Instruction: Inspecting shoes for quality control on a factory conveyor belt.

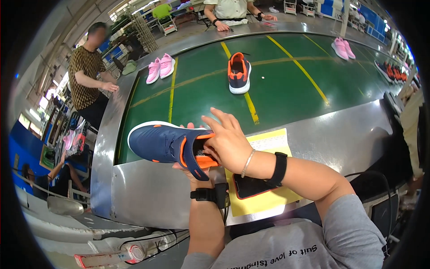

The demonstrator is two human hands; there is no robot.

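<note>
A navy sneaker (157,141) with orange lining and a white sole lies sideways above the near metal edge, its toe pointing left. My left hand (193,181) grips it from beneath; fingertips show past the far side of the sole, and most of the palm is hidden. Into the shoe's opening reach the bent lower fingers of my right hand (229,144), while its upper fingers stay lifted and apart. The collar hides those fingertips, so what they pinch, if anything, is not visible. The sneaker's strap hangs loose toward me.
On the green conveyor belt (201,101) stand another navy-orange sneaker (239,74), pink shoes (160,68) at left and pink shoes (343,48) at far right. A phone (253,186) lies on yellow paper (244,208) under my right forearm. People stand at the left and far sides.
</note>
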